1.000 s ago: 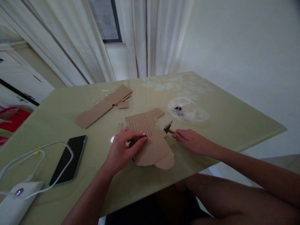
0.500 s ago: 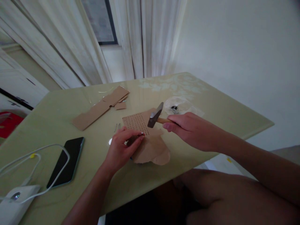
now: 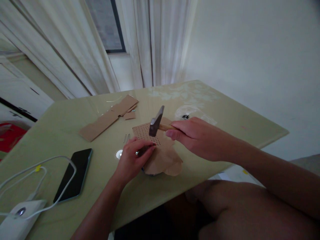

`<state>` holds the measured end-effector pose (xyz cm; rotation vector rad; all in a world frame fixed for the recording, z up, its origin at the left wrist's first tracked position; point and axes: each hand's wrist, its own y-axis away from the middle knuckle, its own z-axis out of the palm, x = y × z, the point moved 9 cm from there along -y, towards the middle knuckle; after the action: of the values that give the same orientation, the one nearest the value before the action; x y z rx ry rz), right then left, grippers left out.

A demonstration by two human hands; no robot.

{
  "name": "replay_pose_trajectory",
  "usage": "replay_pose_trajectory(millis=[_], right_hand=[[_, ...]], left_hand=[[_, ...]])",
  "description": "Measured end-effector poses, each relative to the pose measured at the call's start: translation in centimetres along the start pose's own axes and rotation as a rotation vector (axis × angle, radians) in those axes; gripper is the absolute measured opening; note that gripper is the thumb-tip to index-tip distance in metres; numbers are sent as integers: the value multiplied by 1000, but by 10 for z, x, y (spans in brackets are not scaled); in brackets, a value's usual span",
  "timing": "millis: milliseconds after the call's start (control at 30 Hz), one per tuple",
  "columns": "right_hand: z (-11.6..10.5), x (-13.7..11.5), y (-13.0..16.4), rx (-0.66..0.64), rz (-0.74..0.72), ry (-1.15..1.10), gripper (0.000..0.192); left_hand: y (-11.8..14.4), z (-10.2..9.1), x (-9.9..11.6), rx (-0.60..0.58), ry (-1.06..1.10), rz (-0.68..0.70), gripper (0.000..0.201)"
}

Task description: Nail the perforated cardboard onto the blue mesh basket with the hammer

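Hammer [image 3: 156, 121] in the right hand [image 3: 193, 136] hangs raised above the perforated cardboard piece [image 3: 155, 146], its dark metal head tilted down toward the grid of small holes, with the fingers clenched round the wooden handle close under the head. The left hand [image 3: 133, 156] rests on the near-left part of the same cardboard, thumb and forefinger pinched together just below the hammer head; they seem to be steadying something small and upright there, perhaps a nail, though it is too small to make out. The cardboard lies flat on the table [image 3: 225, 133], directly beneath both hands. To do this stroke well, I judge that the blow should be short and light, dropped straight down so the face lands square rather than on its edge; a grip this near the head suits such gentle tapping. The pinching fingertips sit very near the striking line, so they should hold low and slip away once the point bites. The sheet is thin and may skid or buckle, so the left palm pressing it flat helps. Beyond the left hand lie two loose nails [image 3: 126, 137] and a strip of cardboard [image 3: 107, 118]; left of it a phone [image 3: 73, 175] and a white cable [image 3: 50, 163].
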<state>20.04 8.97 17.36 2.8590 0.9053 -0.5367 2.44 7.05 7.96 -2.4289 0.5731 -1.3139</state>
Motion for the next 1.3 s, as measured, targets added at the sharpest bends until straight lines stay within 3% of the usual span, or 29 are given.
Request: replay_pose_trajectory(millis=[200, 367, 533, 700, 900, 1067, 1233, 1300], right_hand=[[13, -3, 1, -90, -46, 4, 43], [5, -3, 1, -3, -21, -29, 47], [14, -3, 1, -87, -27, 20, 43], [5, -2, 2, -2, -9, -26, 44], [16, -4, 2, -83, -36, 49, 44], [3, -2, 2, 6, -10, -40, 44], [16, -2, 2, -97, -36, 11, 44], [14, -2, 2, -77, -33, 39, 45]], left_hand=[[-2, 0, 1, -22, -19, 0, 11], [-2, 0, 1, -17, -14, 2, 11], [-1, -2, 2, -13, -11, 5, 9], [-1, 0, -1, -22, 4, -3, 10], [-2, 1, -2, -29, -24, -8, 11], [-2, 0, 0, -14, 2, -2, 11], [-3, 1, 1, -39, -25, 8, 10], [-2, 1, 0, -36, -16, 3, 9]])
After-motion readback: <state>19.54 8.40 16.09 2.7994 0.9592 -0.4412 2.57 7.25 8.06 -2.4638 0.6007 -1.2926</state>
